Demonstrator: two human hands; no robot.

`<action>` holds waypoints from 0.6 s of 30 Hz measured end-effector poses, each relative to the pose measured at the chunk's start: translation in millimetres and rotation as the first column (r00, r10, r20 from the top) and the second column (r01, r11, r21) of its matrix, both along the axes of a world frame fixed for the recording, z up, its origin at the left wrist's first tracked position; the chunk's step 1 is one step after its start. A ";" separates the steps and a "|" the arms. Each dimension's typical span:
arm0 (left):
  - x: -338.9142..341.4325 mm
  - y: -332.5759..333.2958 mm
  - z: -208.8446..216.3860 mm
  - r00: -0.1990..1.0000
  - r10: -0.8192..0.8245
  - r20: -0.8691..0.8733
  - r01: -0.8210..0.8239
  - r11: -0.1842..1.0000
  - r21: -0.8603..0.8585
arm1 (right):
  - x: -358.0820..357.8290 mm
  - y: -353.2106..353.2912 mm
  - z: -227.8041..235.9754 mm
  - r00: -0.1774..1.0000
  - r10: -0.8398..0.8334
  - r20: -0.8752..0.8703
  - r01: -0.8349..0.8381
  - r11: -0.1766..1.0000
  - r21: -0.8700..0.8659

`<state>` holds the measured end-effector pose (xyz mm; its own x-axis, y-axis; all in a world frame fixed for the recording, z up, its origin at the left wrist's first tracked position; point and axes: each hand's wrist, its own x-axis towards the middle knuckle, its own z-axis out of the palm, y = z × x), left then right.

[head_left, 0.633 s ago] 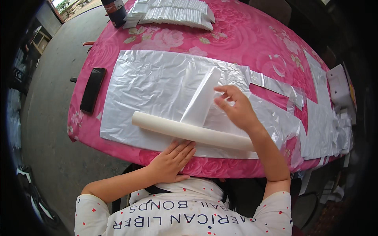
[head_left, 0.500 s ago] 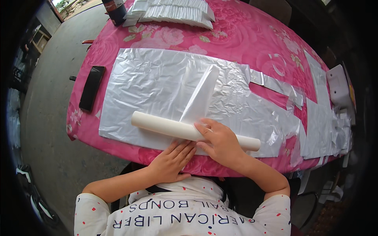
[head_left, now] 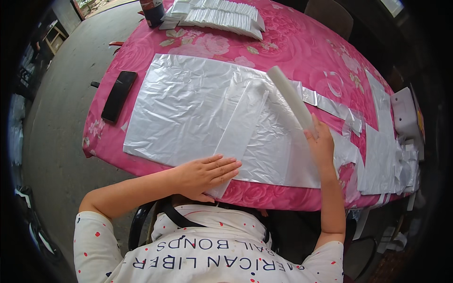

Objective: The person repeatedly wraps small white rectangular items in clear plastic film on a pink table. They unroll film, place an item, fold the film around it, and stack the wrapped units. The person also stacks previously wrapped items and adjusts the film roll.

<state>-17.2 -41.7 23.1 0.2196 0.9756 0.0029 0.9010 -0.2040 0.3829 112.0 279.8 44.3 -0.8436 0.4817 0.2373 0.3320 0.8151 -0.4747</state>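
Note:
My left hand point(head_left: 207, 174) lies flat, fingers stretched out, on the near end of a long folded strip of thin white plastic point(head_left: 240, 120). The strip slants away from me across a stack of silvery-white plastic bags or sheets point(head_left: 181, 104). In my right hand point(head_left: 322, 141) is the near end of a white roll point(head_left: 293, 96), a smooth straight tube. It points away to the upper left, over the right part of the sheets. The fingers wrap round it; part of its near end is hidden by the hand.
A pink flowered cloth point(head_left: 198, 45) covers the table. On the left lies a black phone point(head_left: 119, 96). Far back are a pile of folded white plastic point(head_left: 226, 19) and a dark bottle point(head_left: 152, 12). More plastic pieces point(head_left: 380, 160) and a white box point(head_left: 406, 111) are at the right.
The roll has gone from lying crosswise before me to slanting away at the right, in my right hand. My left hand has come from beside the roll onto the folded strip.

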 end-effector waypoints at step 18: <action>65.6 7.1 -24.3 0.921 0.184 -0.345 -0.140 0.979 0.149 | -117.6 -63.8 -20.8 0.828 0.539 -0.155 -0.504 0.836 0.219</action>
